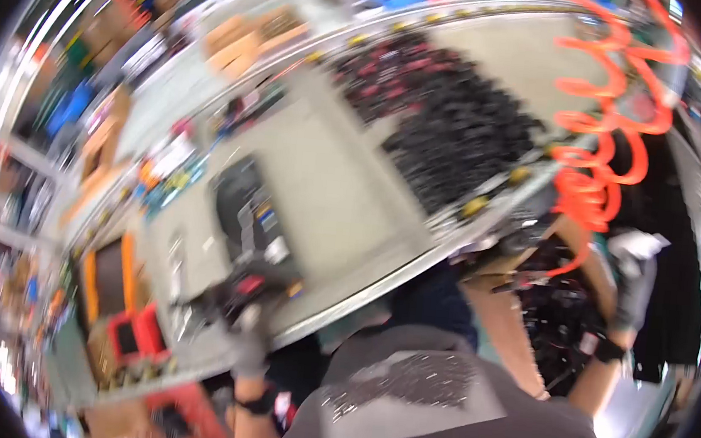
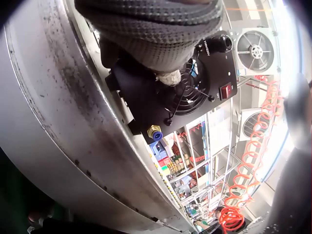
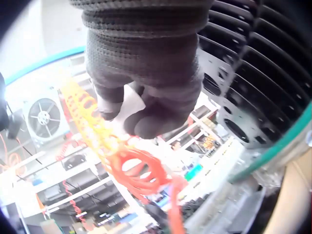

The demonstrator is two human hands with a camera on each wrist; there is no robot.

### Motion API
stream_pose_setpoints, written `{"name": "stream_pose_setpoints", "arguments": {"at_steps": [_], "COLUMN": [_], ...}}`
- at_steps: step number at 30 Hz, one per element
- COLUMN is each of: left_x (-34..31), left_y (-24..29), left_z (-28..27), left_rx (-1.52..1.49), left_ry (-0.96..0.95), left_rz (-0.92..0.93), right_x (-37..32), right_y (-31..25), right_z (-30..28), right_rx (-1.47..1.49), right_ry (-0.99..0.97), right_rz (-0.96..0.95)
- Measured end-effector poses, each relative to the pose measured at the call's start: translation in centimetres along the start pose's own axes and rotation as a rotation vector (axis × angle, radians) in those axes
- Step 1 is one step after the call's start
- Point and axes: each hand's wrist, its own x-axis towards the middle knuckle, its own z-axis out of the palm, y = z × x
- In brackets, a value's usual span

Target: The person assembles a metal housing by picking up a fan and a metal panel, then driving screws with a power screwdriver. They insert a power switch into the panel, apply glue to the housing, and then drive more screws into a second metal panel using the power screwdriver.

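My left hand (image 1: 246,347), in a grey knit glove, is at the near edge of the workbench (image 1: 326,208). In the left wrist view its gloved finger overlaps a black box (image 2: 139,100) with a round fan guard, a red rocker switch (image 2: 225,91) and a brass fitting with a blue collar (image 2: 155,133). I cannot tell whether the fingers grip that box. Out to the right, my gloved right hand (image 1: 635,286) pinches a crumpled white sheet (image 3: 132,101) between thumb and curled fingers. The sheet (image 1: 638,243) sticks out past the fingertips.
Coiled orange air hose (image 1: 595,182) hangs at the right. A heap of black parts (image 1: 458,137) lies on the bench beside dark red ones. Left of me stand a red box (image 1: 137,335) and an orange-framed tray (image 1: 110,275). A carton of black parts (image 1: 554,320) is by my right arm.
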Motion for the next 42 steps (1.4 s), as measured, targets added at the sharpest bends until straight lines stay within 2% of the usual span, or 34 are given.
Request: {"name": "stream_pose_setpoints", "arguments": {"at_steps": [1, 2, 3, 4, 5, 6, 7, 8, 10, 12, 14, 16, 17, 18, 21, 24, 25, 29, 32, 33, 35, 36, 38, 39, 41, 42], "left_x": [0.4, 0.2, 0.9, 1.4, 1.1, 0.9, 0.8, 0.1, -0.8, -1.4, -2.2, -3.1, -2.3, -2.9, -5.4, -10.1, -10.0, -8.3, -8.2, -8.0, -7.6, -7.0, -5.9, -5.3, -4.3, -4.0], "left_y": [-1.3, -1.3, 0.2, 1.0, 0.6, 0.0, -0.5, -1.1, -1.1, -1.5, -2.7, -4.3, -3.5, -3.4, -6.8, -9.4, -9.0, -8.0, -6.8, -6.4, -5.9, -5.8, -5.2, -5.1, -4.4, -4.2], "left_z": [0.6, 0.5, 0.1, -0.2, -0.4, -0.2, 0.1, 0.0, 0.2, -0.8, -1.5, -2.1, -2.1, -1.8, -0.7, -0.9, -1.2, -2.0, -2.7, -2.7, -3.4, -3.4, -3.0, -3.3, -3.0, -3.5], "left_rx": [-0.041, -0.359, -0.437, -0.535, -0.509, -0.373, -0.246, -0.225, -0.436, -0.338, -0.224, 0.034, 0.001, -0.117, -0.046, -0.129, -0.121, -0.024, 0.033, 0.048, 0.073, 0.087, 0.116, 0.133, 0.165, 0.182], "left_ry": [-0.002, -0.068, -0.09, -0.122, -0.113, -0.085, -0.06, -0.076, 0.017, 0.052, 0.087, -0.036, -0.025, 0.005, -0.037, -0.248, -0.25, -0.254, -0.263, -0.268, -0.272, -0.272, -0.267, -0.265, -0.262, -0.262], "left_rz": [0.066, -0.174, -0.168, -0.148, -0.15, -0.061, 0.028, -0.023, -0.068, -0.073, -0.098, -0.036, 0.038, -0.022, -0.054, -0.174, -0.192, -0.165, -0.134, -0.121, -0.09, -0.074, -0.041, -0.026, 0.01, 0.029], "right_x": [-1.3, -0.6, 0.2, 2.0, 2.0, 1.8, 0.6, 0.2, 5.5, 6.3, 7.0, 7.4, 7.3, 7.2, 6.8, 6.1, 5.8, 5.5, 5.4, 5.4, 5.5, 5.4, 5.1, 4.4, 2.7, 2.8], "right_y": [-1.5, 2.9, 2.3, 6.6, 2.4, -3.8, -6.7, -8.6, -13.2, -16.9, -18.0, -19.7, -20.3, -20.5, -21.2, -21.2, -21.2, -22.7, -24.0, -24.3, -24.9, -25.3, -25.7, -25.6, -25.2, -25.3], "right_z": [1.8, -2.8, -2.2, -4.6, -0.4, 5.5, 11.1, 15.8, 20.4, 26.6, 32.7, 36.8, 38.4, 39.8, 42.6, 44.3, 44.8, 45.3, 45.4, 45.5, 45.6, 45.5, 45.0, 45.0, 45.0, 44.6], "right_rx": [0.056, -0.329, -0.001, -0.306, -0.25, -0.203, 0.074, 0.347, 0.195, 0.257, 0.428, 0.385, 0.418, 0.432, 0.434, 0.431, 0.393, 0.27, 0.093, 0.091, 0.048, 0.044, -0.004, -0.006, 0.18, 0.178], "right_ry": [0.219, 0.089, -0.22, -0.207, -0.253, -0.295, -0.222, -0.144, -0.751, -1.006, -1.168, -1.22, -1.289, -1.314, -1.428, -1.509, -1.486, -1.554, -1.839, -1.843, -1.658, -1.661, -1.48, -1.482, -1.183, -1.182], "right_rz": [-0.036, -0.283, -0.282, -0.27, -0.264, -0.256, -0.289, -0.317, -0.712, -0.72, -0.81, -1.0, -0.984, -0.968, -0.988, -0.912, -0.982, -1.055, -0.893, -0.887, -1.23, -1.229, -1.349, -1.351, -1.208, -1.209]}}
